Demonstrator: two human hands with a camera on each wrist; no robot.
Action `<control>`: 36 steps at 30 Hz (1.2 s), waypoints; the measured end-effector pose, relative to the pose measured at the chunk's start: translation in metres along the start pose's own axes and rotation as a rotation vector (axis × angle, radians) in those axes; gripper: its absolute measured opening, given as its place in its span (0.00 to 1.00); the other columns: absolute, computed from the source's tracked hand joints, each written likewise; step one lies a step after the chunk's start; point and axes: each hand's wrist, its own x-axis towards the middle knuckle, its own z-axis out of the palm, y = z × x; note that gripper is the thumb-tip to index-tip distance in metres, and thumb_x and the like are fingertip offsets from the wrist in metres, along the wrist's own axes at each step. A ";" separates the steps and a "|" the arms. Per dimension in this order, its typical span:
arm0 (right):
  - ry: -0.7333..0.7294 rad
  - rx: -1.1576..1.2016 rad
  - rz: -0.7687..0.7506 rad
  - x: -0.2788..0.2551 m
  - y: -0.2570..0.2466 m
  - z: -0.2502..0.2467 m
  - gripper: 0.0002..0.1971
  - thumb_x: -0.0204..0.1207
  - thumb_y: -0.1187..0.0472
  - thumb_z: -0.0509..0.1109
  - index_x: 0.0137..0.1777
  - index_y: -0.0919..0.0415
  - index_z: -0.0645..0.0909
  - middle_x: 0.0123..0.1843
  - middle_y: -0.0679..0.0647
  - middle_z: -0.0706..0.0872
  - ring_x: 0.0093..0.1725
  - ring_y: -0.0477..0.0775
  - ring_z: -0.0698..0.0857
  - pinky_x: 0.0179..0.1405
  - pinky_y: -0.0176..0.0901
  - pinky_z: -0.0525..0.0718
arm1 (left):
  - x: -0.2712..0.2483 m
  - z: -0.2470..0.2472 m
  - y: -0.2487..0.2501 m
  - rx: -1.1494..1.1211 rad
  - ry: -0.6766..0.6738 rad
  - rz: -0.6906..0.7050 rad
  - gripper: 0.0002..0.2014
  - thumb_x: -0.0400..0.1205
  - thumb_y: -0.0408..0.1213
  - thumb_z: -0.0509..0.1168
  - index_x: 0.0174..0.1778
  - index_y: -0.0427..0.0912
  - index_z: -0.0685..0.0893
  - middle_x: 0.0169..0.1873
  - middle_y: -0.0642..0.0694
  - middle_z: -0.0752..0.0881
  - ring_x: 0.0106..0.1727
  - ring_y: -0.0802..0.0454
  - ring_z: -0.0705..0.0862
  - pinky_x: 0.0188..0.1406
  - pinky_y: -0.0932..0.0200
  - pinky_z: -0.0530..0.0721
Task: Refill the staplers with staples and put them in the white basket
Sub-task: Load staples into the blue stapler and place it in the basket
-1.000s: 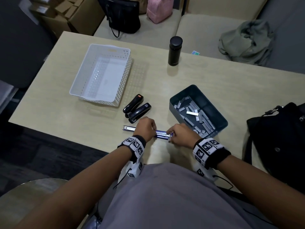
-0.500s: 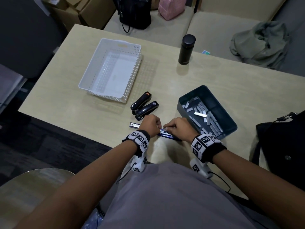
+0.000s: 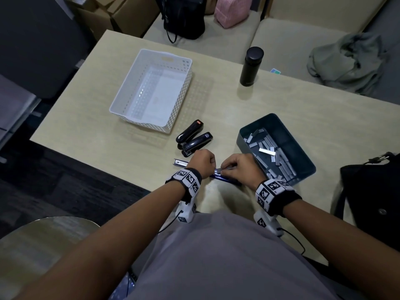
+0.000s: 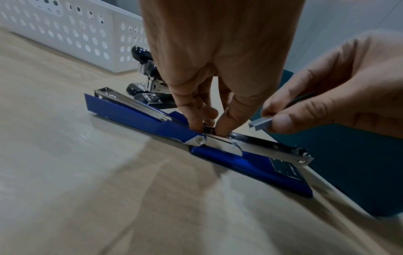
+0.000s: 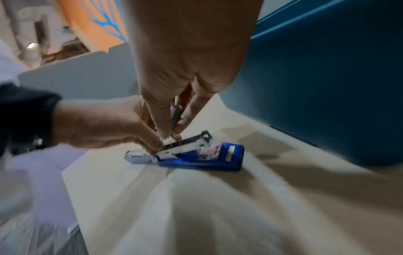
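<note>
A blue stapler (image 4: 139, 119) lies swung open flat near the table's front edge, its metal staple rail (image 4: 274, 148) bared. My left hand (image 4: 208, 127) pinches it at the hinge. My right hand (image 4: 270, 120) pinches a grey staple strip (image 4: 259, 123) just above the rail; the strip (image 5: 176, 113) tilts down toward it in the right wrist view. Two black staplers (image 3: 190, 132) (image 3: 198, 144) lie side by side beyond my left hand (image 3: 203, 161). The white basket (image 3: 179, 109) stands behind them with nothing inside.
A dark teal bin (image 3: 291, 146) holding several staple strips sits right beside my right hand (image 3: 238, 167). A black flask (image 3: 251, 66) stands at the table's far edge. A black bag (image 3: 372, 191) rests at the right. A sofa with bags and clothing lies beyond.
My right hand has slid left along the rail with the staple strip, closer to my left hand. The left hand stays at the hinge. The head view has shifted.
</note>
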 end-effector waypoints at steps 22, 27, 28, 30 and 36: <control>0.048 -0.343 -0.133 -0.010 0.003 0.019 0.04 0.68 0.58 0.76 0.41 0.55 0.86 0.43 0.50 0.88 0.39 0.52 0.84 0.37 0.49 0.85 | 0.010 -0.006 -0.005 0.019 -0.067 0.054 0.06 0.72 0.22 0.64 0.35 0.29 0.88 0.38 0.35 0.90 0.40 0.41 0.88 0.40 0.51 0.89; 0.042 -0.323 -0.144 -0.011 0.005 0.018 0.03 0.68 0.59 0.76 0.41 0.55 0.86 0.43 0.51 0.89 0.39 0.53 0.84 0.38 0.51 0.85 | 0.012 -0.004 -0.007 0.033 -0.059 0.068 0.06 0.72 0.23 0.64 0.33 0.28 0.87 0.36 0.34 0.89 0.39 0.40 0.87 0.37 0.50 0.89; 0.041 -0.321 -0.145 -0.010 0.005 0.018 0.03 0.68 0.59 0.76 0.41 0.55 0.86 0.43 0.51 0.89 0.39 0.53 0.85 0.38 0.51 0.85 | 0.012 -0.004 -0.007 0.035 -0.059 0.069 0.06 0.72 0.23 0.64 0.33 0.28 0.87 0.36 0.35 0.89 0.39 0.40 0.87 0.37 0.50 0.89; 0.045 -0.317 -0.154 -0.010 0.006 0.019 0.04 0.69 0.58 0.77 0.42 0.56 0.86 0.43 0.50 0.89 0.39 0.52 0.85 0.38 0.50 0.85 | 0.013 -0.003 -0.007 0.033 -0.058 0.072 0.07 0.71 0.23 0.64 0.33 0.29 0.87 0.36 0.35 0.90 0.39 0.40 0.87 0.38 0.50 0.88; 0.029 -0.326 -0.153 -0.009 0.005 0.020 0.04 0.69 0.60 0.75 0.43 0.58 0.87 0.43 0.53 0.89 0.39 0.55 0.85 0.39 0.53 0.85 | 0.013 -0.002 -0.007 0.028 -0.056 0.072 0.07 0.71 0.23 0.63 0.33 0.29 0.87 0.36 0.34 0.89 0.41 0.38 0.87 0.39 0.50 0.88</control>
